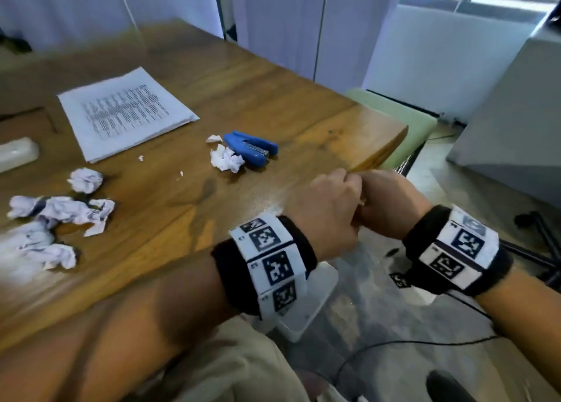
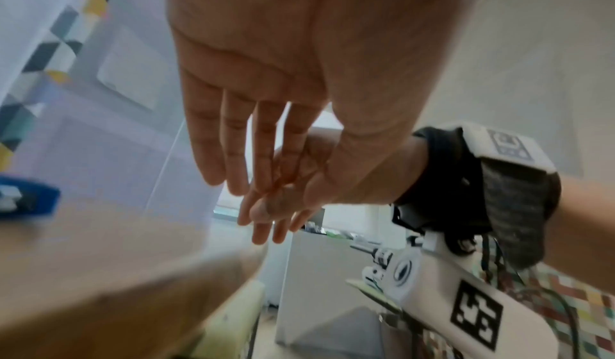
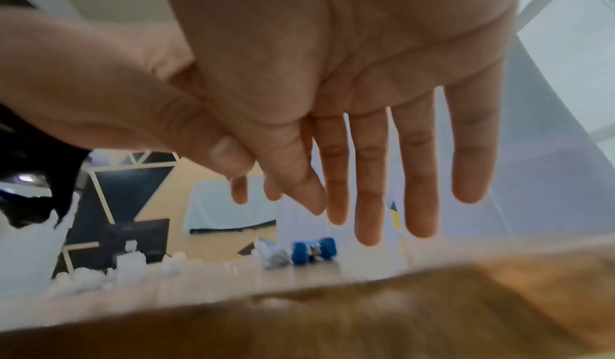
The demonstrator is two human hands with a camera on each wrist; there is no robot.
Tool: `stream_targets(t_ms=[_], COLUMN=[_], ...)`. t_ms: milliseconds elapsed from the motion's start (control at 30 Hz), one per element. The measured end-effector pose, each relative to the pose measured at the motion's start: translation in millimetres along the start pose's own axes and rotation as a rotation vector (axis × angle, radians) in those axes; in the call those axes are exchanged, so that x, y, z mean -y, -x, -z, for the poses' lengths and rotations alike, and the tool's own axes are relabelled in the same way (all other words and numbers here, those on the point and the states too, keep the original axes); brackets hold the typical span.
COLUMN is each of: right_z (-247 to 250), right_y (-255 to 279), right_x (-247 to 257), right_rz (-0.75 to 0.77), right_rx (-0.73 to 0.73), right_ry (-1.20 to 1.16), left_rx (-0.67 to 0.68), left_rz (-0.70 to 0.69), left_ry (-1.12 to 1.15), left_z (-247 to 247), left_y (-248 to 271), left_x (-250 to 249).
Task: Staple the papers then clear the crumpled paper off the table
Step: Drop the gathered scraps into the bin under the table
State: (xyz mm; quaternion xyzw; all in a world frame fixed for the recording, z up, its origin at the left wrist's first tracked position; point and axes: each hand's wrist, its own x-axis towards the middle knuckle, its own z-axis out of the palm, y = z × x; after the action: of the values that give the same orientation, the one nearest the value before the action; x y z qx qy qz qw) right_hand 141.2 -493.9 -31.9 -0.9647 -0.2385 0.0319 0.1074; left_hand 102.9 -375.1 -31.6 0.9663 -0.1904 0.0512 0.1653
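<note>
The stack of printed papers lies flat at the table's far left. The blue stapler sits mid-table with a crumpled paper ball against its near side. Several more crumpled papers lie along the left. My left hand and right hand meet over the table's near right edge and touch each other. In the wrist views the fingers of both are straight and hold nothing.
The wooden table ends in a corner at the right, with a green-cushioned seat beyond it. A translucent object lies at the left edge. A grey cabinet, a chair base and cables are on the floor at right.
</note>
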Motion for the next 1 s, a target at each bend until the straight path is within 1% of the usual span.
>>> stream_targets(t_ms=[67, 133, 200, 300, 433, 533, 600, 700, 833, 1000], right_z=[10.8, 15.9, 15.6, 8.9, 1.6, -5.8, -11.4, -16.1, -13.9, 7.7], right_y=[-10.0, -25.1, -45.0, -80.0, -118.7, -142.0, -155.1, -168.9, -177.2, -158.8], right_x=[17.2, 36.4, 57.3, 85.8, 118.6, 136.9, 146.2, 152.4, 147.3, 128.9], right_rz=[0.069, 0.138, 0.192, 0.248, 0.305, 0.334, 0.343, 0.332, 0.308, 0.331], right_rx=[-0.081, -0.117, -0.116, -0.070, 0.032, 0.117, 0.193, 0.299, 0.281, 0.253], right_ry=[-0.047, -0.116, -0.139, -0.112, 0.022, 0.097, 0.157, 0.231, 0.216, 0.163], left_rx=[-0.024, -0.039, -0.036, -0.024, 0.092, 0.222, 0.296, 0.333, 0.321, 0.293], left_rz=[0.014, 0.061, 0.135, 0.263, 0.433, 0.551, 0.617, 0.678, 0.696, 0.659], left_ry=[-0.017, -0.066, -0.136, -0.216, -0.292, -0.316, -0.287, -0.153, -0.002, 0.110], left_z=[28.6, 53.2, 73.6, 93.4, 102.5, 99.8, 94.3, 89.4, 87.6, 85.6], left_y=[8.3, 16.7, 23.9, 31.8, 39.5, 45.6, 47.2, 47.8, 47.6, 41.8], left_x=[13.1, 33.5, 60.3, 103.2, 153.3, 183.5, 201.2, 221.5, 237.5, 247.9])
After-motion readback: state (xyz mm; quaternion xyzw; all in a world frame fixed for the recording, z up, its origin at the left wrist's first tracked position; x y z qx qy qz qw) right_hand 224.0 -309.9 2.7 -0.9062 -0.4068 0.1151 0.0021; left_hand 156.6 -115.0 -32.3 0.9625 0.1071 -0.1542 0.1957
